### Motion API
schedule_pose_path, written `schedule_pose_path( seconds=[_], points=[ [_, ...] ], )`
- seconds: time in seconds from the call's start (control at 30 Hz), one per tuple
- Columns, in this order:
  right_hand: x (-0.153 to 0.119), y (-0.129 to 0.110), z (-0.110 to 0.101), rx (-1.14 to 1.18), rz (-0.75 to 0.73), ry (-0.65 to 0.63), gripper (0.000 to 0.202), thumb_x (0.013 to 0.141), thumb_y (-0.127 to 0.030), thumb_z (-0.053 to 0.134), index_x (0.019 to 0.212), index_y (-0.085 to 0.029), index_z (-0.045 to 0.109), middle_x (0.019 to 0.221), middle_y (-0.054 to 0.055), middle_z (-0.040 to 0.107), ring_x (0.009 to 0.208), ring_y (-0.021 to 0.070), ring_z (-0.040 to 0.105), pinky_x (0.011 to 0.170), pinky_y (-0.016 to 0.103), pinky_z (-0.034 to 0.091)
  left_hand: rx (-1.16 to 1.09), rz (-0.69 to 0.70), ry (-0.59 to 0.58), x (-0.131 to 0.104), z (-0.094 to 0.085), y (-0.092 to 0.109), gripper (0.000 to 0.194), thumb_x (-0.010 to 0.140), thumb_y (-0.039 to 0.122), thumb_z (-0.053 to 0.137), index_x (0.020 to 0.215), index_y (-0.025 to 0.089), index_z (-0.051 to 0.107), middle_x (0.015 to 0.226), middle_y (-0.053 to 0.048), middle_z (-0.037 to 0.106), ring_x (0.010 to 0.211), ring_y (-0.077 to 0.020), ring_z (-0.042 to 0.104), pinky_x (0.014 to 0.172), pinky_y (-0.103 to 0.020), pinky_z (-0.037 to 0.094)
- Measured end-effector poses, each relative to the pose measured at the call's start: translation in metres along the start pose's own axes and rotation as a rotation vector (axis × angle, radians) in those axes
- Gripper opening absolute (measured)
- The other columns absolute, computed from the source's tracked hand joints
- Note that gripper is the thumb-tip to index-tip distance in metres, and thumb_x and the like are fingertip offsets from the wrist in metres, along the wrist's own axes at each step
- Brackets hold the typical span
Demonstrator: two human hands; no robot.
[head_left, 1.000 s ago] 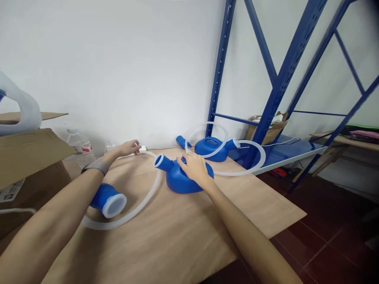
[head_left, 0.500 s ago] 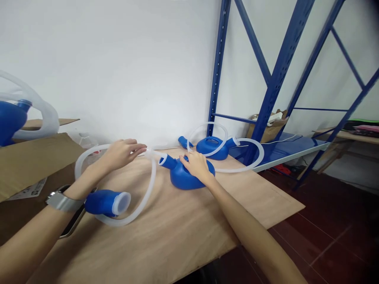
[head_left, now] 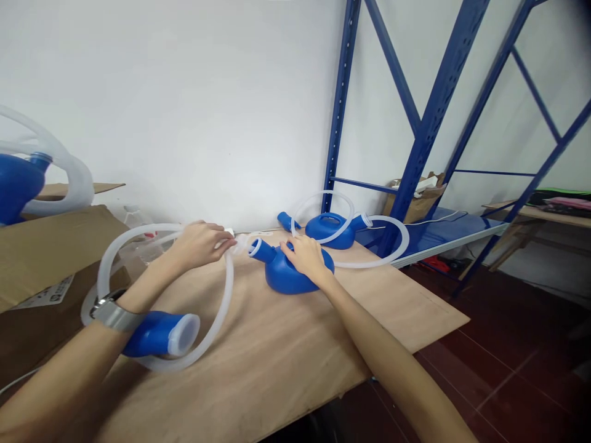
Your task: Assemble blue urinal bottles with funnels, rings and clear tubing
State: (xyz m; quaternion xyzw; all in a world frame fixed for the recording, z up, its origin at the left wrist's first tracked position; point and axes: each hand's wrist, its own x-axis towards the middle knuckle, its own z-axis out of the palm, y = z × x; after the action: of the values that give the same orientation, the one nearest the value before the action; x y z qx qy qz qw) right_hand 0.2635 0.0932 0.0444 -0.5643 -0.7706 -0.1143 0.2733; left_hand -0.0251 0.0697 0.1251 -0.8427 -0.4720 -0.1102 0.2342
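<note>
My left hand (head_left: 203, 246) pinches the clear end piece (head_left: 241, 242) of a translucent hose (head_left: 226, 301), left of a blue bottle's open mouth. My right hand (head_left: 305, 253) is wrapped over the handle of that blue bottle (head_left: 289, 277), which rests on the wooden table (head_left: 277, 357). The hose loops round to a blue funnel piece (head_left: 159, 334) with a whitish rim, partly behind my left wrist. Behind my right hand stands a second blue bottle (head_left: 330, 231) with its own hose (head_left: 401, 237) and a small blue piece (head_left: 287, 221).
At the left is an open cardboard box (head_left: 60, 246), with another blue bottle (head_left: 21, 181) and hose above it. A clear plastic bottle (head_left: 133, 216) stands near the wall. Blue shelving (head_left: 415, 154) rises at the right, holding a carton (head_left: 422, 203).
The hose's end piece has come away from the blue bottle's mouth, toward the left. My left hand has closed more around it, and the blue funnel piece has shifted slightly down and left.
</note>
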Motion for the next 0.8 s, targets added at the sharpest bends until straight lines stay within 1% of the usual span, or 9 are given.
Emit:
schedule_pose_path(
  seconds=[0.13, 0.2, 0.3, 0.4, 0.47, 0.57, 0.67, 0.73, 0.8],
  points=[
    [-0.001, -0.002, -0.001, -0.015, 0.011, 0.002, 0.044, 0.108, -0.046, 0.045, 0.100, -0.017, 0.077, 0.107, 0.013, 0.079, 0.104, 0.0258, 0.071, 0.086, 0.031, 0.044, -0.016, -0.045, -0.049, 0.018, 0.011, 0.036, 0.053, 0.103, 0.049, 0.035, 0.106, 0.024, 0.081, 0.099, -0.011, 0.081, 0.091, -0.0308, 0.075, 0.070, -0.036, 0.045],
    [-0.002, -0.003, -0.002, -0.019, 0.005, -0.003, 0.044, 0.108, -0.046, 0.044, 0.102, -0.017, 0.077, 0.109, 0.013, 0.078, 0.105, 0.0258, 0.071, 0.087, 0.031, 0.044, -0.032, -0.068, -0.031, 0.026, 0.013, 0.043, 0.050, 0.102, 0.047, 0.036, 0.124, 0.026, 0.076, 0.105, -0.010, 0.081, 0.095, -0.0310, 0.075, 0.073, -0.036, 0.047],
    [-0.002, -0.003, -0.004, -0.012, 0.001, -0.022, 0.043, 0.109, -0.044, 0.044, 0.105, -0.018, 0.078, 0.111, 0.012, 0.078, 0.106, 0.0252, 0.071, 0.089, 0.031, 0.045, -0.119, -0.045, -0.065, 0.030, 0.019, 0.037, 0.052, 0.102, 0.042, 0.035, 0.146, 0.032, 0.062, 0.120, -0.008, 0.079, 0.102, -0.0293, 0.074, 0.081, -0.036, 0.051],
    [-0.002, -0.003, -0.004, -0.001, 0.010, -0.030, 0.045, 0.109, -0.044, 0.043, 0.105, -0.017, 0.078, 0.110, 0.013, 0.079, 0.106, 0.0255, 0.071, 0.090, 0.031, 0.045, -0.320, 0.028, -0.125, 0.028, 0.028, 0.024, 0.057, 0.104, 0.045, 0.029, 0.145, 0.026, 0.065, 0.129, -0.010, 0.075, 0.110, -0.0285, 0.071, 0.094, -0.038, 0.052],
    [-0.001, -0.003, -0.004, 0.008, 0.003, -0.025, 0.045, 0.109, -0.045, 0.043, 0.106, -0.016, 0.078, 0.110, 0.013, 0.079, 0.106, 0.0259, 0.071, 0.090, 0.031, 0.044, -0.472, 0.051, -0.122, 0.026, 0.033, 0.018, 0.063, 0.104, 0.054, 0.029, 0.140, 0.022, 0.069, 0.125, -0.012, 0.076, 0.111, -0.0285, 0.070, 0.102, -0.039, 0.051],
    [-0.001, -0.003, -0.004, 0.020, -0.008, -0.033, 0.046, 0.109, -0.045, 0.042, 0.106, -0.016, 0.078, 0.110, 0.013, 0.079, 0.106, 0.0260, 0.071, 0.090, 0.031, 0.043, -0.672, 0.029, -0.108, 0.024, 0.034, 0.012, 0.068, 0.098, 0.070, 0.041, 0.133, 0.023, 0.074, 0.135, -0.013, 0.071, 0.118, -0.0300, 0.068, 0.107, -0.040, 0.051],
    [0.000, -0.004, -0.004, 0.021, -0.003, -0.045, 0.047, 0.110, -0.044, 0.041, 0.106, -0.016, 0.078, 0.111, 0.013, 0.079, 0.107, 0.0259, 0.070, 0.089, 0.032, 0.043, -0.861, -0.033, -0.189, 0.023, 0.033, 0.010, 0.071, 0.087, 0.078, 0.058, 0.133, 0.026, 0.074, 0.148, -0.010, 0.064, 0.133, -0.0339, 0.061, 0.110, -0.040, 0.051],
    [0.000, -0.005, -0.005, 0.023, -0.001, -0.051, 0.046, 0.110, -0.043, 0.042, 0.104, -0.015, 0.078, 0.112, 0.012, 0.079, 0.107, 0.0261, 0.070, 0.089, 0.032, 0.043, -0.935, -0.089, -0.236, 0.024, 0.031, 0.010, 0.074, 0.081, 0.080, 0.066, 0.132, 0.027, 0.075, 0.146, -0.008, 0.066, 0.133, -0.0357, 0.061, 0.111, -0.041, 0.051],
    [0.000, -0.006, -0.007, 0.028, -0.001, -0.055, 0.047, 0.110, -0.043, 0.042, 0.103, -0.015, 0.079, 0.112, 0.013, 0.079, 0.107, 0.0264, 0.070, 0.088, 0.033, 0.043, -0.946, -0.134, -0.235, 0.024, 0.029, 0.011, 0.078, 0.076, 0.081, 0.070, 0.131, 0.025, 0.076, 0.143, -0.008, 0.068, 0.130, -0.0366, 0.064, 0.110, -0.040, 0.052]
  ],
)
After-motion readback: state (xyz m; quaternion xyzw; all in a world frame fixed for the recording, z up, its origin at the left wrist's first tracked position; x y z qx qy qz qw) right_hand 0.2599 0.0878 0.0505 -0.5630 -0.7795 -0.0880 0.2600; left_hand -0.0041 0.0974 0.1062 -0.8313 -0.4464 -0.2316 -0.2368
